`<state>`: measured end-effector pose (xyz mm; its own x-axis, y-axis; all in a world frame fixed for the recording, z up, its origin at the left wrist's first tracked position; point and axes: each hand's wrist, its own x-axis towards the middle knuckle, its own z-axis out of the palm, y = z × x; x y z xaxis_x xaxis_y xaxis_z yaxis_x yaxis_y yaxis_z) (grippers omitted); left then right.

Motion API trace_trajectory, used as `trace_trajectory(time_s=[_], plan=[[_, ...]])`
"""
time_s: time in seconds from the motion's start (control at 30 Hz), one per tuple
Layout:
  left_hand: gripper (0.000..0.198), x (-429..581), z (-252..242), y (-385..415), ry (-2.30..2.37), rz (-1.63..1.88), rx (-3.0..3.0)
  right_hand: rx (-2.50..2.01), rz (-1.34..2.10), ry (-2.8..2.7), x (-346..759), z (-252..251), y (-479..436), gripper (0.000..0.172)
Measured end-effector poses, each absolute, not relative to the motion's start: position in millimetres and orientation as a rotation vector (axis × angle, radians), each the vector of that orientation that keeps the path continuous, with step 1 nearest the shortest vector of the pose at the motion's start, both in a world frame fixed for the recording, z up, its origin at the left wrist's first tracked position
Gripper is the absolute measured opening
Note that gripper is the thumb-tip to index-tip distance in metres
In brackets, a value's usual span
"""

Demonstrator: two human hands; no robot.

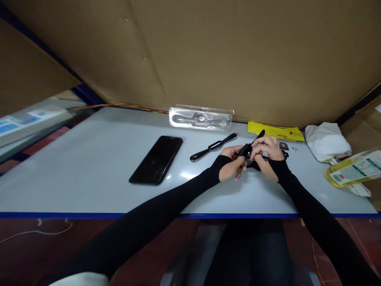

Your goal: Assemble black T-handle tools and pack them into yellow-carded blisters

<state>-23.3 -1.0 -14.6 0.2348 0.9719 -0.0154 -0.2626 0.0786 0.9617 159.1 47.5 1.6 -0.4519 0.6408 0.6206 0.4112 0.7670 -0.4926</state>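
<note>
Two hands are over the right half of the bench, about midway between its front and back edges. The left hand has its fingers closed on a hard black piece. The right hand has bent fingers with their tips at that same piece; I can't tell if they pinch it. A black handle pokes up behind the hands.

To the left lies one shiny black bar, with two fat ends and a long hole. Farther left is one flat, smooth black phone. By the back edge are one clear, bumpy plastic tray and yellow paper. Near the right edge are one soft white cloth and one bottle with yellow stuff inside.
</note>
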Motion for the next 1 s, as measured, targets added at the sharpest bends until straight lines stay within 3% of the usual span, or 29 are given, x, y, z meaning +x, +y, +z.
trace_trajectory(time_s=[0.4, 0.57, 0.7, 0.83, 0.93, 1.0], plan=[[0.050, -23.4, -10.8, -1.0, 0.859, 1.143, 1.054, -0.764, 0.389, -2.102, 160.4, 1.4, 47.2, 0.017], [0.047, -23.5, -10.7, -1.5, 0.861, 1.119, 1.065, -0.731, 0.329, -2.097, 160.3, 2.2, 47.7, 0.028], [0.047, -23.6, -11.7, -0.3, 0.849, 1.139, 1.060, -0.771, 0.350, -2.140, 160.6, 3.1, 48.1, 0.021], [0.044, -23.2, -10.5, -0.6, 0.866, 1.139, 1.046, -0.749, 0.356, -2.123, 161.6, 5.4, 47.4, 0.028], [0.044, -22.8, -10.5, -1.4, 0.864, 1.149, 1.046, -0.768, 0.386, -2.111, 162.2, 7.7, 46.1, 0.017], [0.048, -22.6, -11.1, -1.7, 0.860, 1.157, 1.054, -0.777, 0.410, -2.181, 161.8, 7.2, 45.5, 0.022]])
